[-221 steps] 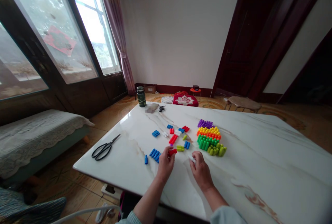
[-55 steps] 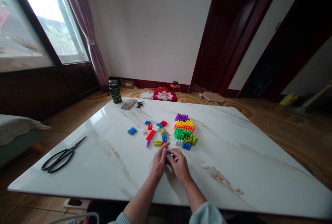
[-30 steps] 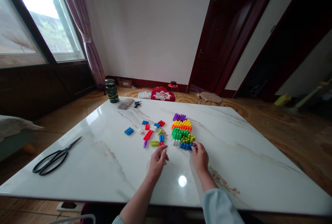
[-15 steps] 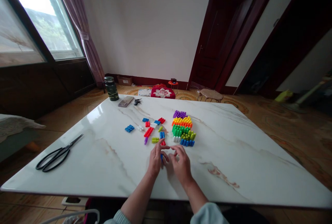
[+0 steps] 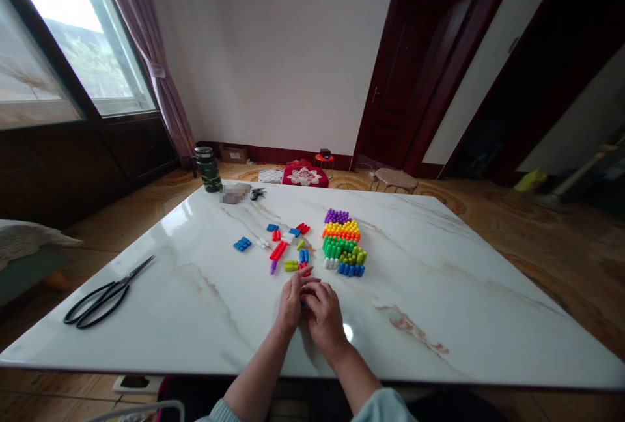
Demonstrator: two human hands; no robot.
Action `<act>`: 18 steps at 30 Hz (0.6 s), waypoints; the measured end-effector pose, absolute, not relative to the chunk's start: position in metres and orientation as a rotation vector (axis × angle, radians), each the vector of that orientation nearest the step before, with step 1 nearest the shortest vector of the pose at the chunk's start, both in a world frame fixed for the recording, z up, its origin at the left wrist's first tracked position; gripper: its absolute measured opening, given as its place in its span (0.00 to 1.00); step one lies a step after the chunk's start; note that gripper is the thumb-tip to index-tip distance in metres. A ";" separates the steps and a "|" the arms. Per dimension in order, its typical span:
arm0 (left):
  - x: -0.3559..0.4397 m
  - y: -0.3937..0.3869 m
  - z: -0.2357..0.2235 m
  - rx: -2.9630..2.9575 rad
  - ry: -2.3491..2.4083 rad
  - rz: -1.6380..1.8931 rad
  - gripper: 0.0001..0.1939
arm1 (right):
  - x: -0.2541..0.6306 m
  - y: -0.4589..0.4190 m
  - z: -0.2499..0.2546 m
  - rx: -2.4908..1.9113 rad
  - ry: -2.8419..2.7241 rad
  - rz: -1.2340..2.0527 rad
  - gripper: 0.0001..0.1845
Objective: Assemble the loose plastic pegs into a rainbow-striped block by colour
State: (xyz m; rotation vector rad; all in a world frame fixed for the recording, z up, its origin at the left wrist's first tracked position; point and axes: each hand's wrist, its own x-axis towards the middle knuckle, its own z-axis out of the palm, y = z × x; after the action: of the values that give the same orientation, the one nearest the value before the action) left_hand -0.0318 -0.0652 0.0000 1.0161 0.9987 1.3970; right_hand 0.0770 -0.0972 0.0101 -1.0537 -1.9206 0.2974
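Observation:
My left hand [image 5: 291,301] is closed over the near middle of the table, fingers curled round a small blue plastic piece [image 5: 303,305] that is mostly hidden. Against it, my right hand [image 5: 323,318] has its fingers bent in and touching the left fingers; whatever lies between its fingertips is covered. Just beyond the fingertips are a blue pair of pegs [image 5: 304,256], a lime-green pair [image 5: 291,266] and a partly covered red piece [image 5: 303,268]. Loose red pegs [image 5: 278,251], a purple peg [image 5: 273,267] and blue pegs [image 5: 242,244] lie farther left.
Grouped pegs stand right of centre: purple [image 5: 338,216], yellow [image 5: 340,228], green [image 5: 339,245], white [image 5: 331,264] and blue [image 5: 351,270]. Black-handled scissors [image 5: 110,293] lie at left. A camouflage flask [image 5: 208,170], a blurred flat object [image 5: 235,193] and keys [image 5: 257,193] are at the far left.
My right hand has moved left and in against my left hand, its fingers closing at the blue piece. That piece is now more covered. The view has shifted slightly.

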 end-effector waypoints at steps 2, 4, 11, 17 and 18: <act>-0.031 -0.066 0.001 0.964 0.988 1.364 0.35 | 0.083 -0.096 0.008 -1.062 -1.837 0.358 0.09; -0.029 -0.065 0.002 0.903 0.969 1.324 0.38 | 0.101 -0.090 0.005 -1.152 -1.645 0.420 0.06; -0.025 -0.064 0.003 0.885 0.968 1.325 0.39 | 0.216 -0.047 0.002 -1.536 -1.376 0.202 0.18; -0.025 -0.063 0.003 0.881 0.974 1.335 0.39 | 0.243 -0.018 0.023 -1.839 -1.726 0.106 0.14; -0.025 -0.063 0.003 0.877 0.974 1.335 0.39 | 0.241 -0.014 0.027 -1.888 -1.771 0.107 0.13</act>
State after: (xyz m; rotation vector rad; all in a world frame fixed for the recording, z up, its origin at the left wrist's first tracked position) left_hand -0.0246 -0.0631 0.0030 0.8771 0.9738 1.3354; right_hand 0.2415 -0.0140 0.0269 -1.8878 -1.7707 0.1071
